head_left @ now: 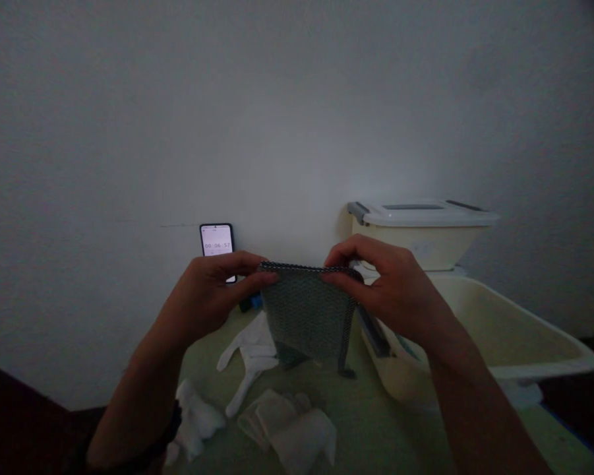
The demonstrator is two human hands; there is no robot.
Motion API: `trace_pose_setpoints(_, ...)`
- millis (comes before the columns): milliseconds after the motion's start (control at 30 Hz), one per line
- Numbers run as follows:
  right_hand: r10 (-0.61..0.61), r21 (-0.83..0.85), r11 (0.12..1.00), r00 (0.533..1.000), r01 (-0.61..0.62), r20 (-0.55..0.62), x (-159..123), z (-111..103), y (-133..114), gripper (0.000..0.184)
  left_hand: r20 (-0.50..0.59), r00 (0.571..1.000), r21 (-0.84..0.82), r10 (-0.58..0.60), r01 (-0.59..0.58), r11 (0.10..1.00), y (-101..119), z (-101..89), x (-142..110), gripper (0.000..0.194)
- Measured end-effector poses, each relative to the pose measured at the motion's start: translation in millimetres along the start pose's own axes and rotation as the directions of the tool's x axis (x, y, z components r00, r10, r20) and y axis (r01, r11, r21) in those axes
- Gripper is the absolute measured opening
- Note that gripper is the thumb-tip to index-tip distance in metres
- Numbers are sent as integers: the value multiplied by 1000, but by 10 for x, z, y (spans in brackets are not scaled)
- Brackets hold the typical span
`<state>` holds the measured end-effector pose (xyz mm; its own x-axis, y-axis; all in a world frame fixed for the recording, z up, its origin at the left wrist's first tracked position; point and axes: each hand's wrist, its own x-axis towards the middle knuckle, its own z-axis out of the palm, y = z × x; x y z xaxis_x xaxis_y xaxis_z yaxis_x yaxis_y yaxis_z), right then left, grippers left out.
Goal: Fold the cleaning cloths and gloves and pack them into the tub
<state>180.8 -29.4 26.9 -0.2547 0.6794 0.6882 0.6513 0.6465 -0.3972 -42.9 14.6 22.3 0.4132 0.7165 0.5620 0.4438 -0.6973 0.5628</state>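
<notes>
A grey-green mesh pouch with dark edging hangs upright between my hands above the table. My left hand pinches the left end of its top edge between thumb and fingers. Along the same edge, my right hand pinches near the right end. Down the right side of the pouch runs a dark strip that ends in a short loose tail. Below and behind it lies a white glove, partly covered by the pouch. Closer to me are a crumpled off-white glove and bunched white cloth.
A phone showing a timer leans against the wall behind my left hand. To the right, an open cream bin stands on the green table. Behind it is a lidded box. Small blue and dark items sit near the wall.
</notes>
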Motion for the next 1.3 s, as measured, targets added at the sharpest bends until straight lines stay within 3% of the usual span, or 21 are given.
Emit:
trace_pose_setpoints(167, 20, 41, 999, 1000, -20, -15, 8, 44, -17, 6, -28, 999, -107, -23, 20, 994, 28, 32, 0, 14)
trace_pose_setpoints(267, 106, 152, 983, 994, -100, -29, 0, 79, -26, 18, -140, 986, -191, -94, 66, 979, 67, 67, -1, 10)
trace_pose_setpoints(400, 213, 280, 923, 955, -266, 207, -10, 122, -6, 32, -344, 917, -351, -204, 76, 933, 114, 104, 8, 8)
trace_pose_setpoints(533, 202, 350, 873, 904, -341, 377, -15, 142, 18, 20, -432, 843, -476, -320, 88, 875, 93, 115, 49, 11)
trace_pose_setpoints(600, 223, 363, 860, 903, -359, 367, -16, 147, 21, 19, -352, 858, -526, -375, 150, 837, 37, 127, 66, 17)
trace_pose_setpoints(700, 294, 381, 846, 922, -374, 252, -5, 165, 32, 24, 24, 930, -598, -367, 307, 740, -67, 173, 60, 40)
trace_pose_setpoints(767, 331, 408, 832, 927, -376, 177, 11, 179, 50, 26, 254, 923, -614, -290, 385, 689, -103, 213, 39, 45)
trace_pose_setpoints(833, 361, 412, 834, 928, -366, 92, 26, 180, 69, 26, 341, 913, -625, -225, 398, 671, -93, 240, 17, 59)
trace_pose_setpoints(900, 400, 353, 859, 916, -372, -8, 34, 162, 75, 30, 315, 927, -648, -204, 367, 668, -53, 242, 5, 83)
trace_pose_setpoints(967, 455, 257, 870, 886, -420, -93, 31, 130, 62, 46, 226, 952, -667, -207, 306, 679, -12, 223, 4, 88)
trace_pose_setpoints(1033, 496, 243, 854, 861, -460, -112, 22, 96, 38, 68, 144, 966, -656, -216, 257, 709, 4, 195, 11, 74)
trace_pose_setpoints(1100, 493, 353, 825, 868, -442, -62, 12, 70, 12, 77, 89, 970, -632, -226, 230, 740, -7, 174, 20, 47)
trace_pose_setpoints(1200, 392, 558, 745, 917, -366, 78, 0, 52, -9, 74, 19, 971, -617, -237, 198, 762, -38, 166, 32, 18)
trace_pose_setpoints(1300, 302, 626, 700, 937, -342, 174, -8, 58, 0, 73, -26, 971, -606, -237, 173, 776, -47, 172, 39, 15)
